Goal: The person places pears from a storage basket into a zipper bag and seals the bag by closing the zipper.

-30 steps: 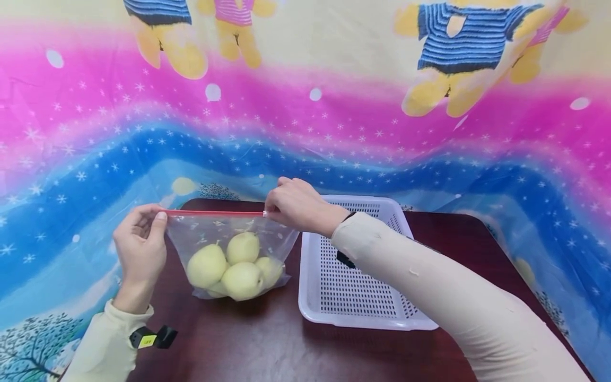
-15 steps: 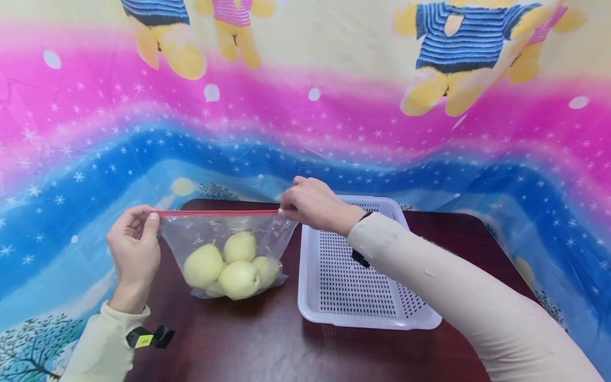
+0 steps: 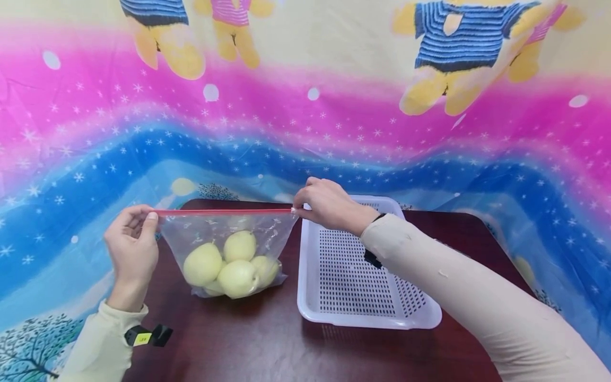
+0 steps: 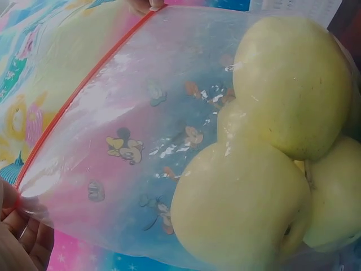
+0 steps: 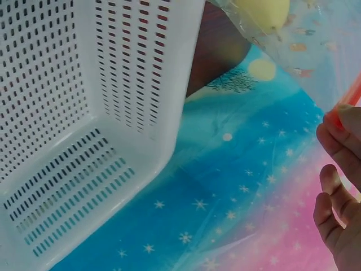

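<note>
A clear zip bag (image 3: 179, 231) with a red zip strip (image 3: 219, 212) hangs between both hands, its bottom at the table. Several yellow-green pears (image 3: 203, 264) lie in its lower part; the left wrist view shows these pears (image 4: 240, 203) close up, beside cartoon prints. My left hand (image 3: 132, 246) pinches the strip's left end between thumb and fingers. At the right end, my right hand (image 3: 329, 204) pinches the small white slider (image 3: 293, 211), mostly covered by the fingertips. In the right wrist view, thumb and forefinger of the right hand (image 5: 344, 152) meet at the red strip.
A white perforated plastic basket (image 3: 305, 286) stands right of the bag, partly under the right forearm. Both rest on a dark reddish-brown table (image 3: 248, 339). A printed cloth (image 3: 305, 127) hangs behind and at the sides.
My right hand has moved right along the red strip, taking the slider to the bag's right end. The left hand and bag have shifted slightly left.
</note>
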`<action>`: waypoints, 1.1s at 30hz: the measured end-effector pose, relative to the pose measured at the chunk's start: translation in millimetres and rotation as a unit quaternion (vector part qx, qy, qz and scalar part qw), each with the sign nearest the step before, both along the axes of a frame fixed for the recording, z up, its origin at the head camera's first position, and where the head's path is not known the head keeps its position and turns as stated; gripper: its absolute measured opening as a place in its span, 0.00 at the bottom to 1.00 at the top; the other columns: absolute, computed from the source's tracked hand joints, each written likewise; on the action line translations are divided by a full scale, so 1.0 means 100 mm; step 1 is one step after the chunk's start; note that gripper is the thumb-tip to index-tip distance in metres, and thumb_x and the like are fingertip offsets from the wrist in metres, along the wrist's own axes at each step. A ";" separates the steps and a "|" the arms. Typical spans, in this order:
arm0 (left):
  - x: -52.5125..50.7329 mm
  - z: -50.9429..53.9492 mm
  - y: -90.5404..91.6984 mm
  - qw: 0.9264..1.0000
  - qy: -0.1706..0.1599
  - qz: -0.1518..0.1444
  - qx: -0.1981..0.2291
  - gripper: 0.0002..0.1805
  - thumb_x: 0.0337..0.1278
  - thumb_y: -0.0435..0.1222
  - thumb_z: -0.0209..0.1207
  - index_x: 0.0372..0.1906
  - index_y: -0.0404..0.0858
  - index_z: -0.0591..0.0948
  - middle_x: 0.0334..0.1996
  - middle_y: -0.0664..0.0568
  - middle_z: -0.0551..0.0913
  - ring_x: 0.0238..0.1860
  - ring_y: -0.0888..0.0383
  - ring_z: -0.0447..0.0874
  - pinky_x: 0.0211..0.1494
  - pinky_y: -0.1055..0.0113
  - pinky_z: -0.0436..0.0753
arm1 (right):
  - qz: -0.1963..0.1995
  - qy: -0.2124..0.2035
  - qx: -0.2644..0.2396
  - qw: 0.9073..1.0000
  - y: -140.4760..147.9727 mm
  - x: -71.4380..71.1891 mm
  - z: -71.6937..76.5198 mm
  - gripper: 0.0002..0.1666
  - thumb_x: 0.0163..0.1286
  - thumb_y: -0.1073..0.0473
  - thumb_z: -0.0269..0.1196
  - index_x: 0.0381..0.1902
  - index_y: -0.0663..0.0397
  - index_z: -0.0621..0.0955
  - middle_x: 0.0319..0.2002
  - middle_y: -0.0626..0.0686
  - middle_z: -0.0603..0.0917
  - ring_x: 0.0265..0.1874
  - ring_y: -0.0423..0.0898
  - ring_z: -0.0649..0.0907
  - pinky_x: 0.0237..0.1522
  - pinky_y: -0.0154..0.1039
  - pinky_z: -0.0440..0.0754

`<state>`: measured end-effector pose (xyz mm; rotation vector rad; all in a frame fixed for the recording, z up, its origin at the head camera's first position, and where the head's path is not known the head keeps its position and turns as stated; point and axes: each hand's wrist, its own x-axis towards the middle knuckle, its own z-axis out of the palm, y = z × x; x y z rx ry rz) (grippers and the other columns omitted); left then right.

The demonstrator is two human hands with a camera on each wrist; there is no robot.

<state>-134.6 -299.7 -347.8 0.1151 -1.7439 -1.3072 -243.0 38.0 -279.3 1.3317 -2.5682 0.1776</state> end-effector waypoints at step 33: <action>-0.18 0.04 -0.05 0.997 -0.016 -0.066 0.023 0.06 0.70 0.27 0.55 0.37 0.36 0.81 0.28 0.63 0.85 0.30 0.69 0.83 0.37 0.80 0.82 | -0.021 -0.102 -0.068 0.992 0.09 -0.05 -0.19 0.12 0.75 0.52 0.60 0.47 0.49 0.87 0.39 0.46 0.89 0.30 0.38 0.82 0.33 0.34 0.81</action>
